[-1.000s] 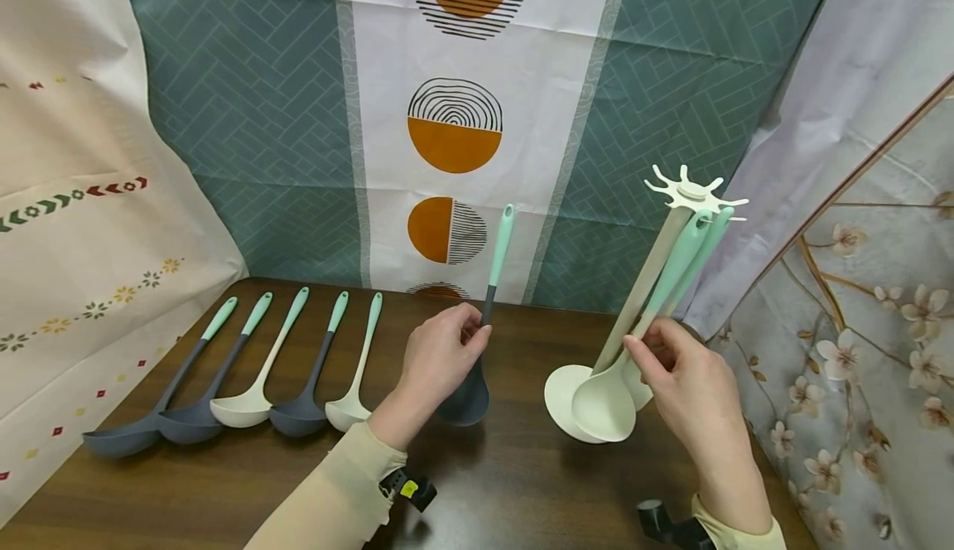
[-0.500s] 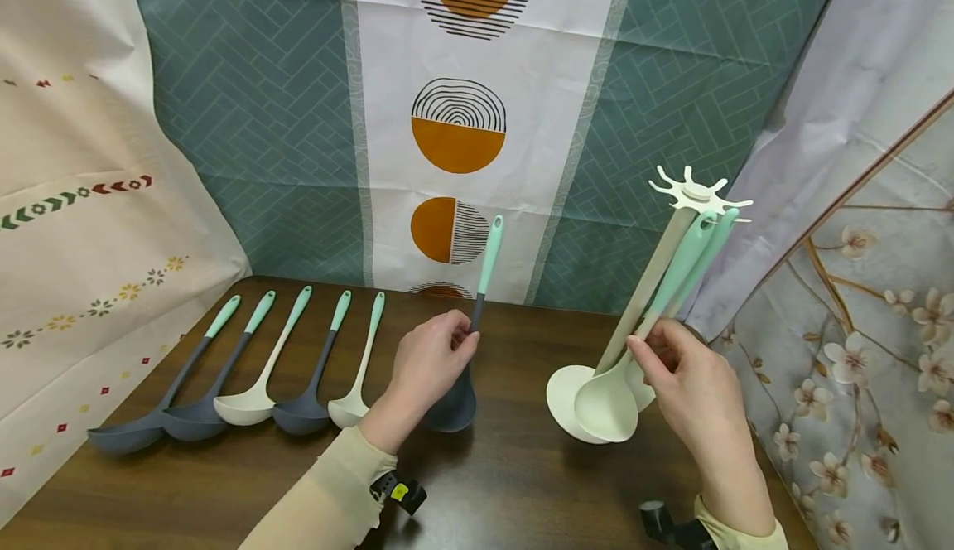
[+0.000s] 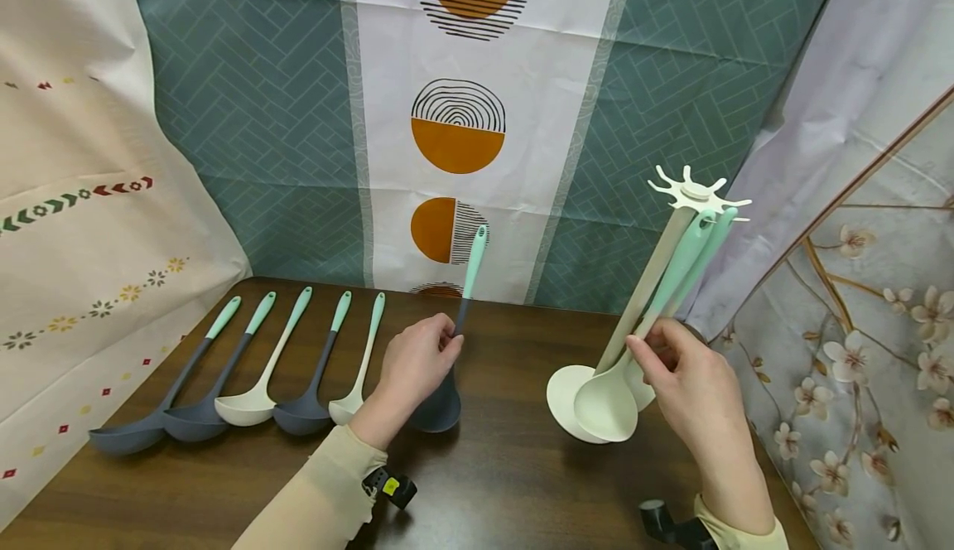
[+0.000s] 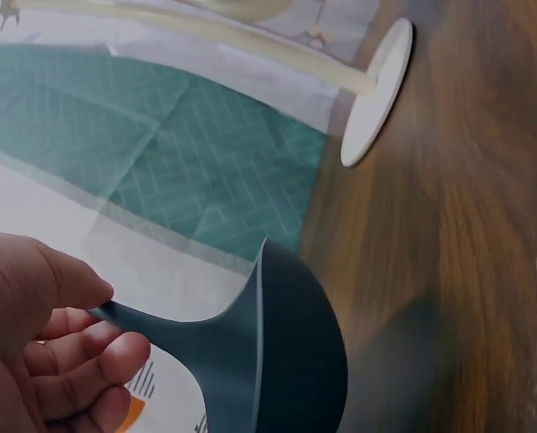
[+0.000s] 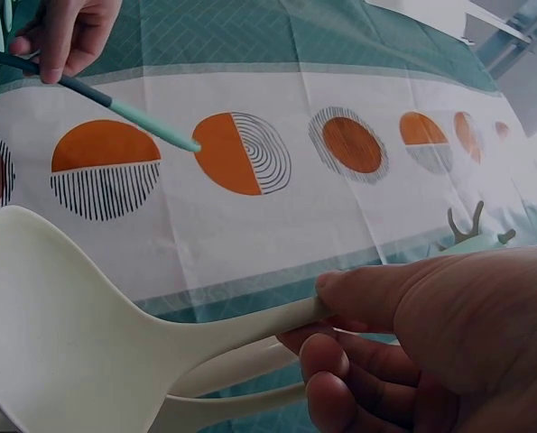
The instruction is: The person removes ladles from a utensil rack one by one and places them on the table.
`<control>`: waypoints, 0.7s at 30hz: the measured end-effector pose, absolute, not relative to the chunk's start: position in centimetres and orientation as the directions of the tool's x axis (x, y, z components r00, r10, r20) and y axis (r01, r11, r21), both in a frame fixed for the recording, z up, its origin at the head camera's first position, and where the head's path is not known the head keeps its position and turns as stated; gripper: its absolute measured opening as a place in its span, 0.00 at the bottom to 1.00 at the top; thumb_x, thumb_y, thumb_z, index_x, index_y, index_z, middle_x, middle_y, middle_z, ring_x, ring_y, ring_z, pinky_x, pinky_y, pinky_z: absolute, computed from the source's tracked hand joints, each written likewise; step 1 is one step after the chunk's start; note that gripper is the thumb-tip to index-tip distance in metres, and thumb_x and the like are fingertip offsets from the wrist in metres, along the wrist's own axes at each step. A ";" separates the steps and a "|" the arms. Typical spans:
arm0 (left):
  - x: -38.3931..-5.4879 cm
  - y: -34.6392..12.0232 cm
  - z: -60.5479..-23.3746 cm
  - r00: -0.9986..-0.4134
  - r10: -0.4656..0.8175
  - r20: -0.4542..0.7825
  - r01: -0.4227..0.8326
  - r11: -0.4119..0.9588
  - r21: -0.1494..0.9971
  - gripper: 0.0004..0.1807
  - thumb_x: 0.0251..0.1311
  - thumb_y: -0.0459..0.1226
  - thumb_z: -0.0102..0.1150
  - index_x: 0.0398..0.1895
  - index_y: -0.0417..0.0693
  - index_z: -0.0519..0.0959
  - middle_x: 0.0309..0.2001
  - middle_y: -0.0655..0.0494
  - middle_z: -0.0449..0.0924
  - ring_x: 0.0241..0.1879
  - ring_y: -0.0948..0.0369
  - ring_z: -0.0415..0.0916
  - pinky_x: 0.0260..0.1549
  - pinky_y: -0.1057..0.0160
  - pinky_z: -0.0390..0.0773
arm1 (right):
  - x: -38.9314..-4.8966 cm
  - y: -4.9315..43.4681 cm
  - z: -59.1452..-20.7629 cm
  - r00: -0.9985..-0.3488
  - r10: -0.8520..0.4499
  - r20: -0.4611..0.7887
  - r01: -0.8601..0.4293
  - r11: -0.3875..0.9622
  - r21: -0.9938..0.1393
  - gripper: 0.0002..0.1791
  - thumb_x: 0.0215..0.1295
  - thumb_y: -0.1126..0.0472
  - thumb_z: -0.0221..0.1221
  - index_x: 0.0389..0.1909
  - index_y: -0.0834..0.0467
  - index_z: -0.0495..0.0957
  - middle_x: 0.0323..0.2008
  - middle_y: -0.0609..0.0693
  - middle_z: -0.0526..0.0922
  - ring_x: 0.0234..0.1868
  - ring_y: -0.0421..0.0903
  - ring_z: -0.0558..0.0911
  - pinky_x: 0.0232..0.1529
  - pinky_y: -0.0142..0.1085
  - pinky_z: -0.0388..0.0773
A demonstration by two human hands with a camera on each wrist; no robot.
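My left hand (image 3: 419,359) pinches a dark grey ladle (image 3: 440,407) by its neck, bowl down and mint handle pointing up. In the left wrist view the ladle's bowl (image 4: 295,361) stands close over the tabletop. At the right, my right hand (image 3: 689,380) pinches the stem of a white ladle (image 3: 607,405), also seen bowl-first as the white ladle (image 5: 60,334) in the right wrist view. Its mint handle reaches the hooks of a cream utensil stand (image 3: 643,289). Behind it leans a second mint handle (image 3: 711,256), its bowl mostly hidden.
Left of my left hand, several ladles lie in a row on the brown table (image 3: 507,484): a dark one (image 3: 130,436) at the far left, a white one (image 3: 246,407) mid-row, a small white one (image 3: 345,407) nearest. A patterned curtain (image 3: 298,119) hangs behind.
My left hand has shifted left and a little toward me, carrying the dark ladle closer to the row. The right hand stays where it was on the white ladle.
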State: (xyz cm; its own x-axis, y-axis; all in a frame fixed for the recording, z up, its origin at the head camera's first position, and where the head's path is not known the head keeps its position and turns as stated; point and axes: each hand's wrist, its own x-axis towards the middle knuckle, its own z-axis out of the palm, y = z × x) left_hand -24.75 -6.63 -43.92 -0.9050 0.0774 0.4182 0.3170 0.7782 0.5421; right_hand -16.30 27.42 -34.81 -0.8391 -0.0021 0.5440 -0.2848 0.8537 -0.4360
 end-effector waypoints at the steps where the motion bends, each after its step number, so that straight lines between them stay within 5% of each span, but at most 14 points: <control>1: -24.9 -6.7 -44.0 -0.908 0.075 0.411 0.308 0.784 0.539 0.07 0.73 0.40 0.73 0.39 0.48 0.85 0.29 0.59 0.83 0.24 0.61 0.75 0.25 0.58 0.76 | -16.3 27.4 -34.8 -0.840 -0.002 0.543 -0.284 0.854 -0.437 0.08 0.79 0.53 0.69 0.40 0.51 0.83 0.21 0.41 0.79 0.22 0.40 0.75 0.27 0.40 0.68; 21: -26.3 -8.8 -45.6 -0.969 0.057 0.241 0.172 0.854 0.491 0.10 0.73 0.39 0.70 0.33 0.47 0.81 0.22 0.58 0.75 0.22 0.58 0.72 0.22 0.59 0.70 | -16.4 27.4 -34.9 -0.838 0.002 0.546 -0.283 0.854 -0.437 0.08 0.79 0.52 0.69 0.41 0.51 0.83 0.21 0.40 0.80 0.21 0.38 0.74 0.26 0.40 0.67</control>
